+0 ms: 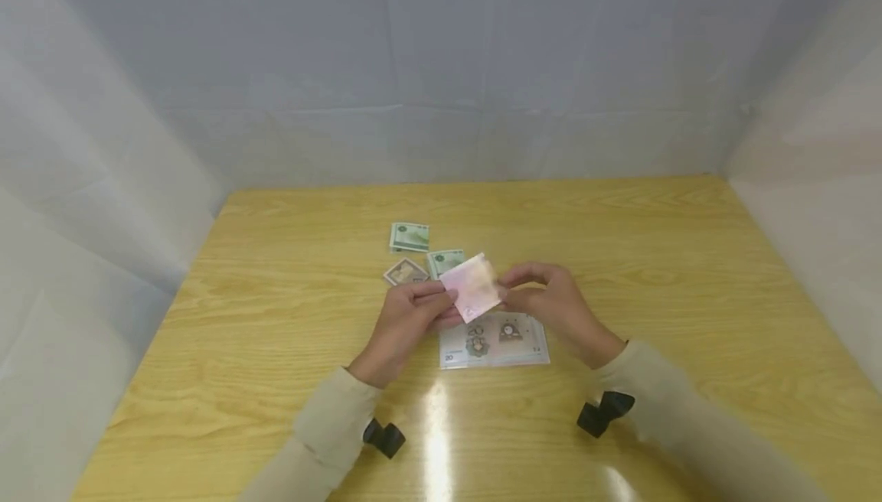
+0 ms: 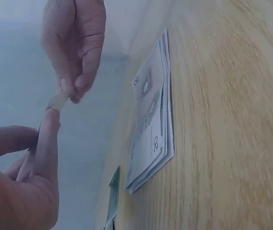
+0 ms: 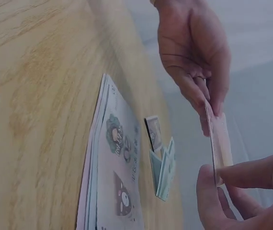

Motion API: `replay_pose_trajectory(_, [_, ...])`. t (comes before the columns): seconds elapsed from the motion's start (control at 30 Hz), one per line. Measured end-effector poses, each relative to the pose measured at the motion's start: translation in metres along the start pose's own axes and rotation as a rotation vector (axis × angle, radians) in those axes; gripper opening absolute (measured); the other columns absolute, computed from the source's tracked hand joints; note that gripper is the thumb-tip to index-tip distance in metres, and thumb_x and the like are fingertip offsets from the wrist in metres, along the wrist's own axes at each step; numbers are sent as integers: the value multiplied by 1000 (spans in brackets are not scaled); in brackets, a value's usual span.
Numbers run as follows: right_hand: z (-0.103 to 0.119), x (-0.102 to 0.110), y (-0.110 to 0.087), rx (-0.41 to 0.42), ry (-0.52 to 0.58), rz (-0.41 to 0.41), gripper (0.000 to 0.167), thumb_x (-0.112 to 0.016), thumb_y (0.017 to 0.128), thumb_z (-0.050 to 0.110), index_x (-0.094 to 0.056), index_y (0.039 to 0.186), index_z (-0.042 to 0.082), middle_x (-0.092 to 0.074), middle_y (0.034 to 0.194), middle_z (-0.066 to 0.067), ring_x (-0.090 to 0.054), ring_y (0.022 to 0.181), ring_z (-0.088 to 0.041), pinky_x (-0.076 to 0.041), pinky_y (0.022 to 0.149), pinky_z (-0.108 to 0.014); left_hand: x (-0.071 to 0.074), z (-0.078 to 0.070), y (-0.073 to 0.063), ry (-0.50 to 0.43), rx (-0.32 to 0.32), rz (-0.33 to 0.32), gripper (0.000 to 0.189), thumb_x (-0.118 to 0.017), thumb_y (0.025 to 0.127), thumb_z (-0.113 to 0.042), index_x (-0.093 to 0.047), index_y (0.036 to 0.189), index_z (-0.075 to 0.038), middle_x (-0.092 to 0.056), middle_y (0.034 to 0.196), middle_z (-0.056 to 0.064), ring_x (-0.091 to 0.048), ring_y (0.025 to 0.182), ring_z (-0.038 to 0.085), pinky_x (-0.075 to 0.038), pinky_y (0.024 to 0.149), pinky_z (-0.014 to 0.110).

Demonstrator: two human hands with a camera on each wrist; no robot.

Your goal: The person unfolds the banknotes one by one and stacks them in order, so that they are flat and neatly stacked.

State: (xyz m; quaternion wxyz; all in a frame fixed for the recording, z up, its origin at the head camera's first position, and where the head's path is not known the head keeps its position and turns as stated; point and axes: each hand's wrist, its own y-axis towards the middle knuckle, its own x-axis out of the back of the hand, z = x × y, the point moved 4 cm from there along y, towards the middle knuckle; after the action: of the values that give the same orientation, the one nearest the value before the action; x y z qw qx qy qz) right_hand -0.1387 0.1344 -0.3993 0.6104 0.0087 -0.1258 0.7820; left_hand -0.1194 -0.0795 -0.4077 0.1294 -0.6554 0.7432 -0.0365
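A folded pinkish banknote (image 1: 472, 289) is held up between both hands, above a stack of flat banknotes (image 1: 496, 349). My left hand (image 1: 405, 324) pinches its left side between thumb and fingers. At the opposite edge, the thumb and fingertips of my right hand (image 1: 560, 309) pinch the note, as the right wrist view also shows. Seen from the left wrist, the folded note (image 2: 60, 99) appears nearly edge-on between the two hands. The top note of the stack (image 3: 119, 167) bears cartoon prints and the number 20.
Behind the hands lie two green folded banknotes, one farther back (image 1: 409, 236) and one (image 1: 444, 262) partly hidden by the held note. A small brownish folded note (image 1: 406, 272) sits beside them. The wooden table (image 1: 241, 318) is bordered by pale sheets (image 1: 441, 142).
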Motion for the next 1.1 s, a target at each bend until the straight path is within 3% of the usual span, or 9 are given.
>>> replay_pose_trajectory(0.2, [-4, -12, -3, 83, -150, 26, 38, -80, 89, 22, -69, 123, 6, -65, 130, -10, -68, 110, -30, -62, 90, -39, -2, -2, -1, 75, -26, 24, 29, -65, 97, -2, -64, 124, 10, -72, 108, 26, -75, 87, 26, -64, 82, 34])
replay_pose_trajectory(0.43, [-9, -27, -4, 84, -84, 139, 49, -82, 86, 36, -68, 126, 10, -68, 123, -7, -69, 105, -28, -64, 82, -44, -5, -1, -1, 59, -33, 77, 34, -65, 99, -8, -62, 129, 8, -70, 116, 26, -74, 96, 28, -63, 87, 35])
replay_pose_trajectory(0.63, [-9, -33, -6, 44, -80, 168, 54, -81, 86, 44, -68, 130, 14, -68, 126, -6, -70, 104, -24, -63, 83, -44, -7, -1, 0, 78, -54, 107, 39, -68, 99, -13, -61, 131, 7, -69, 121, 23, -73, 101, 28, -62, 89, 34])
replay_pose_trajectory(1.1, [2, -33, -10, 49, -99, 167, 49, -76, 92, 34, -67, 131, 5, -67, 127, -12, -71, 102, -25, -62, 89, -44, -8, -2, 0, 65, -71, 132, 36, -66, 99, -8, -62, 131, 8, -68, 122, 23, -72, 104, 28, -61, 89, 35])
